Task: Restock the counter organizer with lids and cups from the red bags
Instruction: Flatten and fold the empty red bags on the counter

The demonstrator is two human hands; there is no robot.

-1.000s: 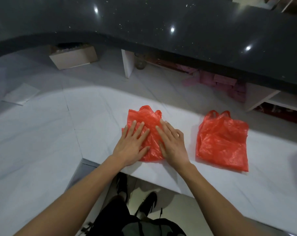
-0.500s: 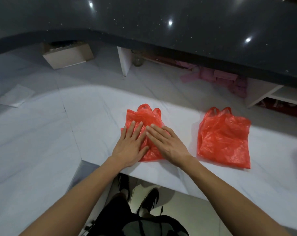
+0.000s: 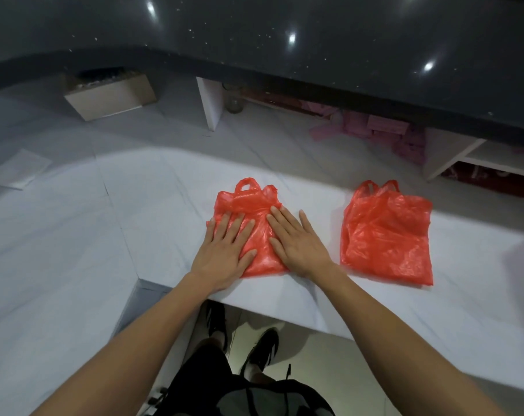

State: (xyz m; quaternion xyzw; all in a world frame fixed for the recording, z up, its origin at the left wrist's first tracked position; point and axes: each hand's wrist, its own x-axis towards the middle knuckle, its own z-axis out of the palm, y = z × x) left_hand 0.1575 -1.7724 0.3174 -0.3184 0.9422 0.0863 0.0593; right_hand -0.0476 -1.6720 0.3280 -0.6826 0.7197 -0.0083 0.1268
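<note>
Since a moment ago my right hand point(image 3: 299, 241) has swung back off the left hand point(image 3: 224, 250), and both now press flat, fingers spread, on the near red bag point(image 3: 254, 214). It lies on the white bench point(image 3: 134, 220); the second red bag point(image 3: 386, 232) sits well apart to its right.

Two red bags point(image 3: 248, 205) point(image 3: 386, 235) of thin plastic film were seen, crinkled and slightly glossy, with light caught along the creases. They were laid on a white counter point(image 3: 74, 235) of smooth, matt stone-like material, faintly veined in grey. The raised ledge point(image 3: 314, 40) behind was formed of dark polished stone, speckled and highly glossy, with lamp reflections shown on it. A box point(image 3: 104, 99) of plain matt cardboard was set beneath it, beside a clear glass jar point(image 3: 233, 99). A flat sheet of matt white paper point(image 3: 17, 168) was left on the counter.
</note>
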